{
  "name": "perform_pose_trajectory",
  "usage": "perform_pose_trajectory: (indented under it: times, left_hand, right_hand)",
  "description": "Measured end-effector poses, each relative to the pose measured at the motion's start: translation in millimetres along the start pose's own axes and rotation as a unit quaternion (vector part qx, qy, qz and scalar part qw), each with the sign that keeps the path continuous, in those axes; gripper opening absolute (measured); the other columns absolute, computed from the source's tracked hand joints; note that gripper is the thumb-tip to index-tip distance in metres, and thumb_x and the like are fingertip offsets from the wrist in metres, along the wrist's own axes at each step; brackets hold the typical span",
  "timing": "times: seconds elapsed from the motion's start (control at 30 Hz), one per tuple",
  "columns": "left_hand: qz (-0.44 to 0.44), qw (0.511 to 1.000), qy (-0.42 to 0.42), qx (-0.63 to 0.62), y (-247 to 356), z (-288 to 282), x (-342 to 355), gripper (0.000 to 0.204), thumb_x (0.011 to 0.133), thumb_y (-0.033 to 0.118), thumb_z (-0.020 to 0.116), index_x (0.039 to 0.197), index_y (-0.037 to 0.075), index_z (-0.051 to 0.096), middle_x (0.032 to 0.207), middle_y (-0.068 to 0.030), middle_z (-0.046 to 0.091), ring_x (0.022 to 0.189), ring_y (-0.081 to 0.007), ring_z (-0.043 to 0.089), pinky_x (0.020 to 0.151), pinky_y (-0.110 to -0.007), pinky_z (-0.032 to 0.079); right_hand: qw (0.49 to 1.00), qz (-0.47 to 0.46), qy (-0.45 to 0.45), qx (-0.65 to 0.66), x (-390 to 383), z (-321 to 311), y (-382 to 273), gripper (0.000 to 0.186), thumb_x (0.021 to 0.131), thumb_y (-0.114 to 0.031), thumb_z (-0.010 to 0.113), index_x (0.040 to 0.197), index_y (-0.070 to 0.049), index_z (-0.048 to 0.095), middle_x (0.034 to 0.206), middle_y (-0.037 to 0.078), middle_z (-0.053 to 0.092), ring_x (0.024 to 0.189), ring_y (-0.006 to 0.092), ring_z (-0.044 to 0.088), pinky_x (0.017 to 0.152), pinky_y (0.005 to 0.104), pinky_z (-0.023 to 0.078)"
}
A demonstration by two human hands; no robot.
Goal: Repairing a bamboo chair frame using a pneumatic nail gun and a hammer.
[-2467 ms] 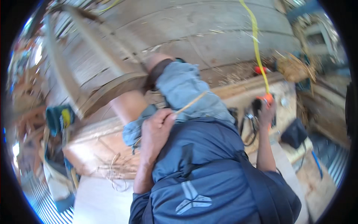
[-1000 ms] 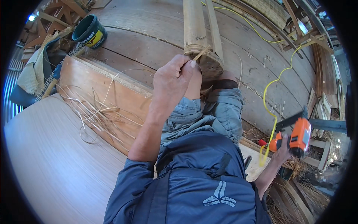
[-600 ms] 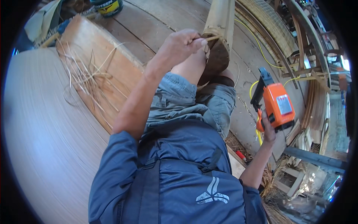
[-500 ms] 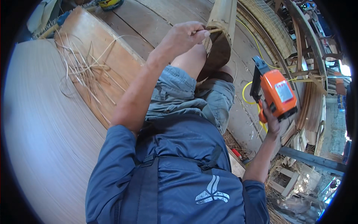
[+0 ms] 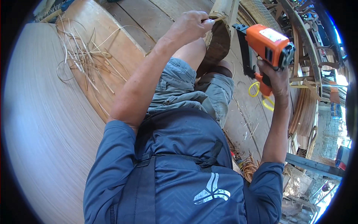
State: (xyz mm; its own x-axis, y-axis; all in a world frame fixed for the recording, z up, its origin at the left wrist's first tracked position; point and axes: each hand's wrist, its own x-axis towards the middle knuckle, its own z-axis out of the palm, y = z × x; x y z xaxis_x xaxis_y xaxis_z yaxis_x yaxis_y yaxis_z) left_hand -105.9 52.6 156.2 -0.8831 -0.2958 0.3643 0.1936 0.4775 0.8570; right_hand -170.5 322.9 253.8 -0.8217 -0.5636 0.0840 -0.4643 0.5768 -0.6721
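Observation:
My left hand (image 5: 188,27) is closed on a thin cane strip (image 5: 215,19) pressed against the top of a bamboo pole (image 5: 223,22) that stands by my knee. My right hand (image 5: 274,76) grips an orange nail gun (image 5: 266,46) by its handle, its black nose pointing toward the pole, a short gap away. A yellow coiled air hose (image 5: 261,95) hangs from the gun's handle. My legs in grey shorts sit between both arms.
A wide pale wooden board (image 5: 41,123) curves along the left. Loose cane strips (image 5: 80,61) lie scattered on a wooden plank at upper left. Curved bamboo frames (image 5: 304,100) stand at the right. Shavings litter the plank floor (image 5: 253,123).
My right hand has raised the nail gun from low on the right up to the pole's top. My left hand has kept hold of the strip at the pole.

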Motion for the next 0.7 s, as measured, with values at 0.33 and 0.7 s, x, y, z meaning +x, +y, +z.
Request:
perform_pose_trajectory:
  times: [0.33, 0.7]
  left_hand:
    - [-0.045, 0.999, -0.016, 0.014, 11, -2, 6, 0.035, 0.088, 0.031, 0.052, 0.095, -0.002, 0.062, 0.073, -0.0100, 0.064, 0.068, -0.0138, 0.065, 0.061, -0.027, 0.048]
    - [-0.063, 0.996, -0.024, -0.054, 32, -10, 3, 0.028, 0.085, 0.022, 0.054, 0.077, -0.004, 0.061, 0.059, -0.0097, 0.056, 0.057, -0.0139, 0.057, 0.052, -0.029, 0.045]
  right_hand:
    - [0.931, 0.106, -0.048, 0.345, -3, 28, -28, 0.020, 0.085, -0.019, 0.063, 0.092, -0.005, 0.052, 0.064, 0.003, 0.053, 0.055, 0.0123, 0.052, 0.052, 0.0236, 0.042]
    - [0.924, 0.101, -0.027, 0.368, -8, 25, -40, 0.025, 0.079, -0.022, 0.071, 0.089, -0.002, 0.058, 0.063, 0.002, 0.057, 0.054, 0.0110, 0.055, 0.051, 0.0223, 0.045]
